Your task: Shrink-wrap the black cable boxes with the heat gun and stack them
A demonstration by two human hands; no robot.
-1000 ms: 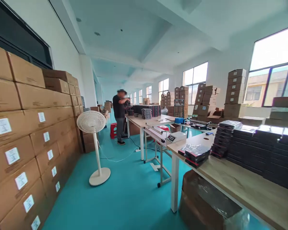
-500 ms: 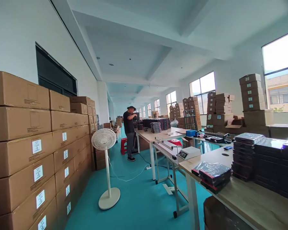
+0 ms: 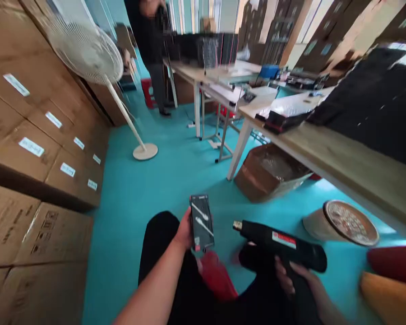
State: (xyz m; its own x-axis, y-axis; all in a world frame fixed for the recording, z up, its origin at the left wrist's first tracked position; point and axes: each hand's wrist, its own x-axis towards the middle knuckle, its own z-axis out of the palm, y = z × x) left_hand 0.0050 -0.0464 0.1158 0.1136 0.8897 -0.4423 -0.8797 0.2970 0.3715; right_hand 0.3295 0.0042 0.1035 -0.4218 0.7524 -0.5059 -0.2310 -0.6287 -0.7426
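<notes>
My left hand [image 3: 185, 229] holds a slim black retail box [image 3: 202, 223] with two white cable plugs pictured on its face. The fingers wrap around the box's left side and back. To the right, my right hand [image 3: 289, 276] grips the handle of a black heat gun [image 3: 280, 243] with a red and white label. The metal nozzle [image 3: 237, 225] points left, toward the box but apart from it. Both hands are above my dark-clothed legs. A blurred red object [image 3: 218, 276] lies between them, its kind unclear.
Stacked cartons [image 3: 37, 135] line the left side. A white pedestal fan [image 3: 145, 151] stands ahead, with another person [image 3: 152, 54] beyond. On the right, a worktable [image 3: 345, 167] carries dark stacked boxes. Below it are an open carton [image 3: 257, 174] and a round bin [image 3: 318, 223].
The view has tipped downward, bringing both my hands, the black box and the heat gun into sight. The fan and tables now appear higher in the picture.
</notes>
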